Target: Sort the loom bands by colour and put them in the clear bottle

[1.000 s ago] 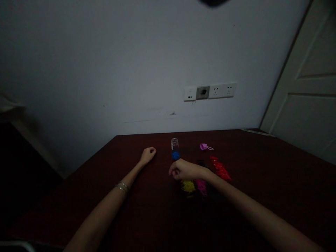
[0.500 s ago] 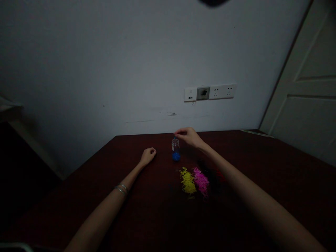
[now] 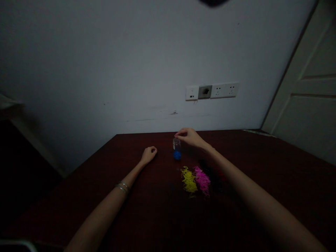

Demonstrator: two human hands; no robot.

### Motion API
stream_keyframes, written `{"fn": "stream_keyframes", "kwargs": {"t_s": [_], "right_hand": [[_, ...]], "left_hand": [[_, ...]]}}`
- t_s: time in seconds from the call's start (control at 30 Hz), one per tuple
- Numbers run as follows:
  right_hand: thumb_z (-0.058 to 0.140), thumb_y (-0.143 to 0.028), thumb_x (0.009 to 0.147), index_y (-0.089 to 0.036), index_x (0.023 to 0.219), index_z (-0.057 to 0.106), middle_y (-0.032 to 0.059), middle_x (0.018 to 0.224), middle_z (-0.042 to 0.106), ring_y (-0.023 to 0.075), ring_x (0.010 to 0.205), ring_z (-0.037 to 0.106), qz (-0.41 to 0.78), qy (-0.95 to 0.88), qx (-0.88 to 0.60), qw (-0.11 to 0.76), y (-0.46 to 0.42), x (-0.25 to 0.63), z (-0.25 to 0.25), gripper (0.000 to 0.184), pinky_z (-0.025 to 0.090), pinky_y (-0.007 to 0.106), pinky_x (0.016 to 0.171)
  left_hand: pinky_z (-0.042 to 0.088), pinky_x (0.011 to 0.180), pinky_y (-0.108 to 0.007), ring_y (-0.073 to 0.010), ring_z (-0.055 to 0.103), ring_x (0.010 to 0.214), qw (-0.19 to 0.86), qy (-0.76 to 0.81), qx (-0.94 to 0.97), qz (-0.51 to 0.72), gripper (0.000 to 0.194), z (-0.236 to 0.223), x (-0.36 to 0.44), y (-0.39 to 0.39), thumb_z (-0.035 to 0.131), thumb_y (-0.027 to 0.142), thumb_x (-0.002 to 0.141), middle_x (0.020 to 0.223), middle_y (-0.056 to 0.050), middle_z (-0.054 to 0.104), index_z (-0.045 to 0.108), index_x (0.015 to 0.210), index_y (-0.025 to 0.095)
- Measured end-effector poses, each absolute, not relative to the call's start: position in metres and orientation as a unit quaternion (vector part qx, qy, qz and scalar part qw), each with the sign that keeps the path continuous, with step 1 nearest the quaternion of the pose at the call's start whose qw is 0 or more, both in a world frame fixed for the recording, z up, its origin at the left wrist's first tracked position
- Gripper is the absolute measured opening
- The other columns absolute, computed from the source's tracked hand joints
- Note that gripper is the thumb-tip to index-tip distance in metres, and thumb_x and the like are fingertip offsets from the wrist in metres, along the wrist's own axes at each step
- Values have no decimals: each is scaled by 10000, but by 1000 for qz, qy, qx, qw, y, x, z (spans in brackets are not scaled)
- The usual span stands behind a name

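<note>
My right hand (image 3: 189, 137) hovers over the mouth of a small clear glass jar (image 3: 177, 149) that stands on the dark red table (image 3: 147, 210); its fingertips are pinched together, and what they hold is too small to see. The jar has something blue at its bottom. My left hand (image 3: 148, 154) rests on the table as a loose fist, left of the jar, with thin bangles on the wrist. Near my right forearm lie a yellow pile (image 3: 188, 180) and a pink pile (image 3: 202, 180) of small elastic bands, with a darker pile (image 3: 214, 176) beside them.
The table stands against a white wall with a row of sockets (image 3: 212, 91). A white door (image 3: 309, 94) is at the right. The room is dim, and the table's left edge drops into shadow.
My right hand went from the piles up to the jar's mouth, then stayed there. It now hides the purple thing and the red pile. The left hand has not moved.
</note>
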State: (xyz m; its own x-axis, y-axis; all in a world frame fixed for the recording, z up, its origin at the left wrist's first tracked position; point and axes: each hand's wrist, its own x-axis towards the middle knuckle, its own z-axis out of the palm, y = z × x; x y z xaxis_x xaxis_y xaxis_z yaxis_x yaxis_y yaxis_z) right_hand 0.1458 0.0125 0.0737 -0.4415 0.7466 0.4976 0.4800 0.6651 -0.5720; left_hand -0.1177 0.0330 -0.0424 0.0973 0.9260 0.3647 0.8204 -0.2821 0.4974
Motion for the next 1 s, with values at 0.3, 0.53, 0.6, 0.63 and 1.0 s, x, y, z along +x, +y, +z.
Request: {"fn": "stream_keyframes", "kwargs": {"t_s": [0.3,0.53,0.6,0.63,1.0], "right_hand": [[546,-285,748,-140,874,669,48,828,619,127,745,537,221,-887,-278,296,-39,139,95,228,413,239,669],[556,-189,691,-195,926,668,17,802,637,97,626,539,180,-956,-230,25,-82,122,44,260,345,186,512],[572,-223,688,-217,930,666,13,824,636,106,650,546,165,-958,-237,3,-84,120,29,259,337,185,512],[585,-248,686,-217,935,663,15,836,634,111,661,549,164,-958,-237,3,-84,120,23,263,342,186,519],[530,-187,733,-156,808,658,33,802,613,105,643,528,156,-962,-218,44,-84,115,6,151,362,192,560]], "left_hand": [[424,684,-231,-152,582,712,94,600,731,311,229,-42,-118,33,450,225,745,780,-57,653,652,791,128],[420,719,-242,-159,582,735,90,594,734,315,226,-42,-117,32,457,226,743,794,-58,656,656,794,131],[418,716,-244,-162,582,738,92,596,733,315,223,-41,-117,31,460,221,739,796,-59,657,656,796,130],[418,715,-245,-162,582,738,93,596,733,315,223,-41,-117,31,460,219,738,798,-60,657,656,797,129],[418,706,-240,-157,583,726,96,597,730,318,222,-46,-119,35,459,217,737,788,-55,658,656,796,133]]}}
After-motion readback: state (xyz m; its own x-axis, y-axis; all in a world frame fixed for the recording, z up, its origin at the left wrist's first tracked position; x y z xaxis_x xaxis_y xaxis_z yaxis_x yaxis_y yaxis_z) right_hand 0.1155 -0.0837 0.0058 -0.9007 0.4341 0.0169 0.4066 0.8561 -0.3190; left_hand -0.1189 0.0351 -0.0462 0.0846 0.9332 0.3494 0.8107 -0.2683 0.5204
